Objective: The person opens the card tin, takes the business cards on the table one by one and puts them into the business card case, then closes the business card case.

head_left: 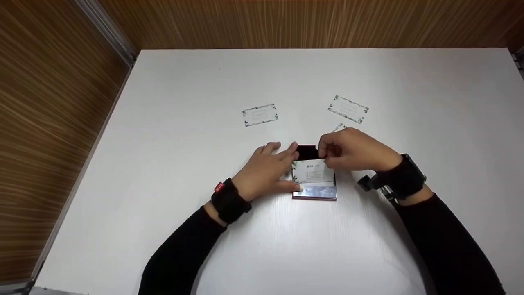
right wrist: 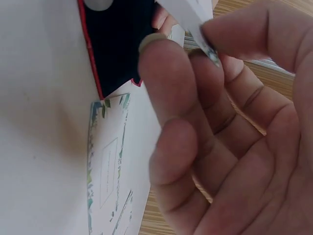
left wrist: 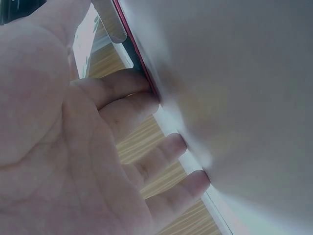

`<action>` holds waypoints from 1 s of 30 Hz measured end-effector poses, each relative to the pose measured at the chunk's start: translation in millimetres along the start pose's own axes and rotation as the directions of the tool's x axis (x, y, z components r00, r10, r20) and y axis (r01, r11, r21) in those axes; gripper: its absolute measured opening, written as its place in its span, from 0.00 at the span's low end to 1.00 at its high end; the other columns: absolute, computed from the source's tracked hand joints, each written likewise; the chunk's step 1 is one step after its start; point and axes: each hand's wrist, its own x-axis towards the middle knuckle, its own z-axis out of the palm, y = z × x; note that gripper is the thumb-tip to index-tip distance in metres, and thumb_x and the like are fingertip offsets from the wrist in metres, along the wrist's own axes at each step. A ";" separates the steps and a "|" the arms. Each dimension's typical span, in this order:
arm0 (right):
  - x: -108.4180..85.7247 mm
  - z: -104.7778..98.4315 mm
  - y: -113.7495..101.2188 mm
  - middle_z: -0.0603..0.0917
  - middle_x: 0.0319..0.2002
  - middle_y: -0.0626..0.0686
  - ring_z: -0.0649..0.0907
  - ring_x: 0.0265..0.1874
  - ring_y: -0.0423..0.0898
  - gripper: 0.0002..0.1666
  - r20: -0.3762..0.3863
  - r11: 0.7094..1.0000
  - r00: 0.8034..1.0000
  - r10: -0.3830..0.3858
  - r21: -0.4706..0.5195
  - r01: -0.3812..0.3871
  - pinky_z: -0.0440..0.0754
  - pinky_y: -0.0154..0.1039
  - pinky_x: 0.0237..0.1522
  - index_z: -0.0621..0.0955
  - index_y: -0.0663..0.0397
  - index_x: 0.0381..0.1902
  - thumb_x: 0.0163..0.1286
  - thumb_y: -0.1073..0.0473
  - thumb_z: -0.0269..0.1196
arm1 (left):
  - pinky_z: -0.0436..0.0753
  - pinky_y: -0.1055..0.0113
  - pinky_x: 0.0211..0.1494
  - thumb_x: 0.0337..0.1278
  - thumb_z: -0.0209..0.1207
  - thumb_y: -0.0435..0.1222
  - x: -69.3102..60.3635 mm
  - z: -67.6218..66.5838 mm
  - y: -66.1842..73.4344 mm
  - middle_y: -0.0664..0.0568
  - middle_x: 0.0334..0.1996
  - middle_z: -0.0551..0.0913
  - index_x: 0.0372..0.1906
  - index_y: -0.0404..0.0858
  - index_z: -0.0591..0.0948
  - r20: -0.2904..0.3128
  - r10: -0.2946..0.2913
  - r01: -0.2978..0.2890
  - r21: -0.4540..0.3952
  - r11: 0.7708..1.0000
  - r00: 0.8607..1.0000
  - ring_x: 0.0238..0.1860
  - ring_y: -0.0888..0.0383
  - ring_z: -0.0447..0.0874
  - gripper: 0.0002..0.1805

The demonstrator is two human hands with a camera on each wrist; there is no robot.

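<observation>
A business card [head_left: 314, 171] with a leafy corner and small print lies over an open card case [head_left: 307, 152], black inside with a red edge. The case's shiny metal part [head_left: 321, 192] faces the person. My right hand [head_left: 354, 149] pinches the card's far right corner between thumb and fingers; in the right wrist view, the card's edge [right wrist: 198, 34] tilts up from the case. My left hand [head_left: 266, 170] rests along the case's left side, fingertips [left wrist: 146, 98] against its edge. The left thumb presses near the case's lower left, by the card.
Beyond the hands, a leaf-bordered card [head_left: 260, 115] lies on the white table [head_left: 163, 164] at the left and another card [head_left: 348, 109] at the right. A third card [head_left: 339, 127] is partly hidden behind the right hand. Wood-grain panels [head_left: 286, 24] stand at the back and left.
</observation>
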 end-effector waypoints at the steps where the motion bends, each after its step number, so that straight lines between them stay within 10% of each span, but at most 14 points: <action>1: 0.0 0.1 0.0 0.78 0.20 0.42 0.75 0.19 0.39 0.11 0.009 1.000 1.000 0.005 0.003 -0.005 0.74 0.34 0.21 0.81 0.43 0.30 0.55 0.68 0.64 | 0.55 0.49 0.77 0.58 0.56 0.67 0.0 -0.1 0.0 0.55 0.79 0.52 0.77 0.45 0.62 0.001 0.000 0.000 0.001 1.000 1.000 0.77 0.45 0.52 0.48; 30: 1.9 8.3 -3.5 0.78 0.19 0.40 0.74 0.18 0.37 0.11 0.127 0.998 0.992 0.026 -0.056 -0.019 0.73 0.34 0.20 0.80 0.43 0.23 0.48 0.67 0.66 | 0.57 0.49 0.76 0.58 0.56 0.67 -1.2 -0.7 0.0 0.55 0.79 0.54 0.77 0.45 0.63 -0.010 0.012 -0.012 -0.004 1.000 1.000 0.77 0.44 0.53 0.47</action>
